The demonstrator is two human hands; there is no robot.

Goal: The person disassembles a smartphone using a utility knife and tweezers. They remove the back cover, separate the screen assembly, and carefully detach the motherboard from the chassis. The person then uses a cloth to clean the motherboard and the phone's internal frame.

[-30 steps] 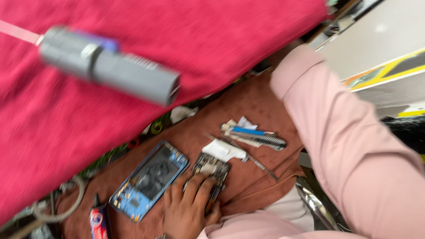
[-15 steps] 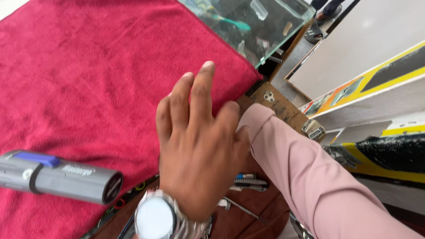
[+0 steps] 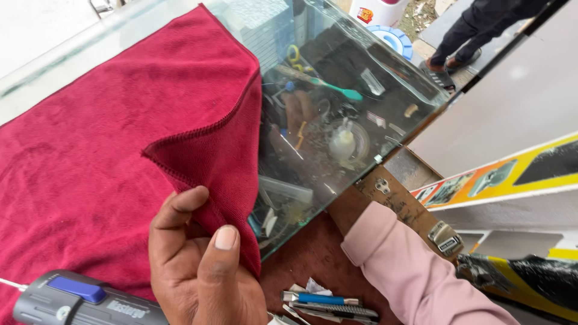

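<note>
At the far left we note a grey electric screwdriver [image 3: 78, 301] with a blue button, lying on its side on the red cloth [image 3: 90, 150]; we judge it set down there within reach. The cloth covers most of the glass countertop [image 3: 361, 150], its right corner folded back on itself. Our left hand [image 3: 201, 265] has that corner pinched between thumb and curled fingers, closed firmly on the fabric, and we judge this grip to be what lifts the fold clear of the glass. Through the bared pane we see small tools and parts on the shelf below. Lower down, several knives and blades [image 3: 328, 304] lie on a brown surface. Of the right arm we see only a pink sleeve [image 3: 415, 277]; its hand is out of view.
</note>
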